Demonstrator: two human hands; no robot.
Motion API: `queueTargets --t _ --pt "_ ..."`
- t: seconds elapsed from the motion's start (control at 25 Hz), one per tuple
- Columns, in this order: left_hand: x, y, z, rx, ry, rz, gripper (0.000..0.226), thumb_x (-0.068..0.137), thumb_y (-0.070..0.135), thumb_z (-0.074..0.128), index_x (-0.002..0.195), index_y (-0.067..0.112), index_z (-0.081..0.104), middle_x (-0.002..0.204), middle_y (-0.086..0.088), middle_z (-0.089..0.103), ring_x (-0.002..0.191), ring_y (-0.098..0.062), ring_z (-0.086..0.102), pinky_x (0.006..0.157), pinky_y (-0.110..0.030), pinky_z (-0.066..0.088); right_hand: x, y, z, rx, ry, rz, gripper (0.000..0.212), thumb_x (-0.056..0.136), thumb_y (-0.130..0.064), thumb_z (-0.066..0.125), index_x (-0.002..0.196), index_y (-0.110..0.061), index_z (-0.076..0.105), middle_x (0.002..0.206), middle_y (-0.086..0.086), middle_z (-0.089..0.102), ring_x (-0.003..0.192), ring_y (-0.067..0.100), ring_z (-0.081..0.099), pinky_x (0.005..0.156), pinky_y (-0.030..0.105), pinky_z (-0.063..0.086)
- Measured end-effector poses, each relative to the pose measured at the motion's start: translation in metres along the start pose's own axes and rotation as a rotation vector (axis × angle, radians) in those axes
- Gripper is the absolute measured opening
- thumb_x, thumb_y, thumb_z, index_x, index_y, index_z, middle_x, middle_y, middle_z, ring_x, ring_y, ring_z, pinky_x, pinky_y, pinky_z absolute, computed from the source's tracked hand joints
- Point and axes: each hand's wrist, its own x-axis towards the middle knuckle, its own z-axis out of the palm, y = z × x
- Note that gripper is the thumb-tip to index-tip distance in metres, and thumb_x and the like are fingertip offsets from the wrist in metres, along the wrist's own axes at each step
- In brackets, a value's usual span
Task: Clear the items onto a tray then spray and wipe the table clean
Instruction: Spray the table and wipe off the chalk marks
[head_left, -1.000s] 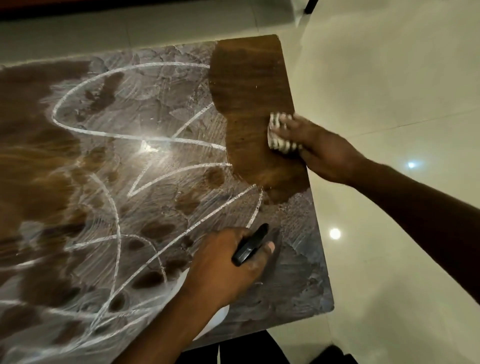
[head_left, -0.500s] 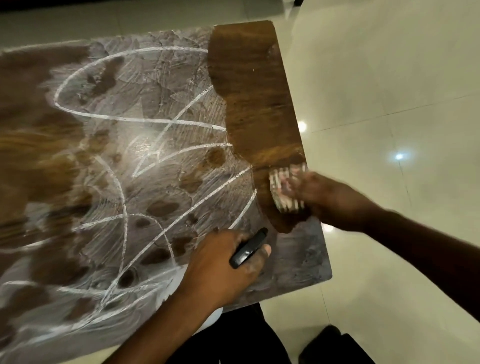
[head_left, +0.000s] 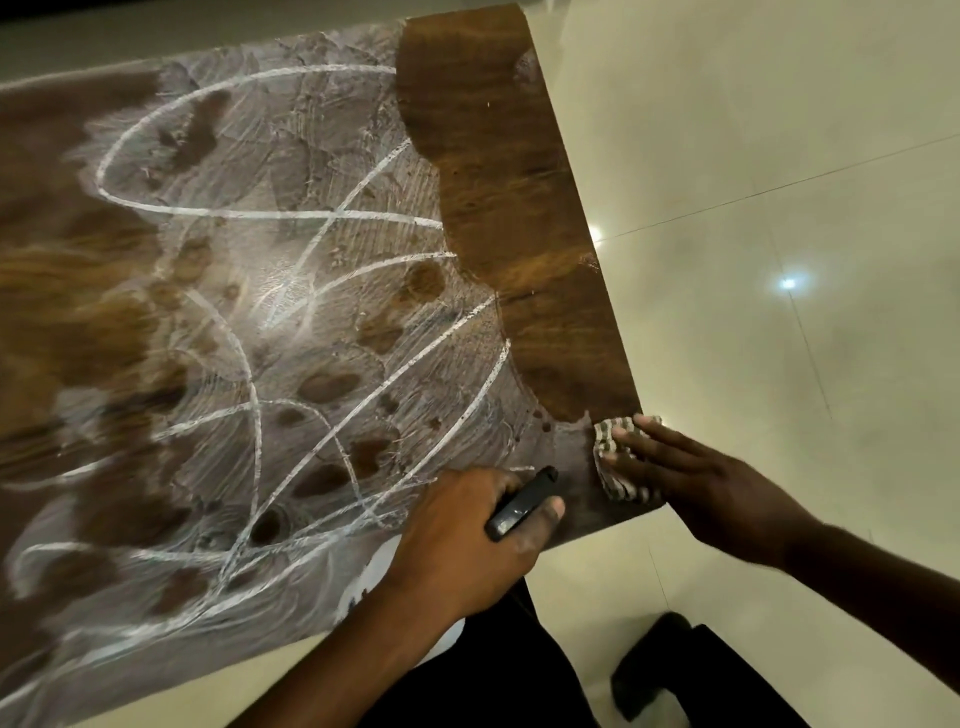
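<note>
The brown wooden table (head_left: 493, 156) is smeared nearly all over with white residue and curved white streaks. A bare dark strip runs down its right edge. At the near right corner my right hand (head_left: 691, 483) lies flat, pressing a striped cloth (head_left: 607, 436) onto the wood. My left hand (head_left: 457, 540) rests near the front edge, closed around the black head (head_left: 519, 504) of what looks like a spray bottle. Its white body (head_left: 369, 577) shows under my wrist.
Glossy cream floor tiles (head_left: 779, 156) with light reflections lie past the table's right and near edges. My dark trousers and a shoe (head_left: 654, 670) are at the bottom, close to the front edge.
My right hand slid the cloth along the right edge from the far part to the near corner, lengthening the bare strip. My left hand stayed put.
</note>
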Motion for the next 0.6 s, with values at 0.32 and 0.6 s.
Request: queueTargets --t 0.32,0.6 --pt "-0.01 -0.005 0.024 0.047 -0.004 0.014 0.049 0.089 0.063 0.063 0.067 0.02 0.053 0.057 0.0 0.053 0.057 -0.02 0.06 0.054 -0.04 0.043 0.075 -0.071 0.041 0.154 0.351 0.395 0.068 0.099 -0.004 0.041 0.164 -0.023 0.041 0.174 0.001 0.032 0.165 0.026 0.018 0.13 0.051 0.028" --pt "-0.02 -0.028 0.008 0.045 0.039 -0.004 0.048 0.086 0.064 0.06 0.06 0.026 0.048 0.05 0.004 0.047 0.049 -0.014 0.049 0.053 -0.03 0.031 -0.027 -0.069 0.062 0.031 0.258 0.301 0.074 0.099 0.006 0.052 0.164 -0.028 0.041 0.175 -0.006 0.031 0.164 0.022 0.024 0.121 0.055 0.042"
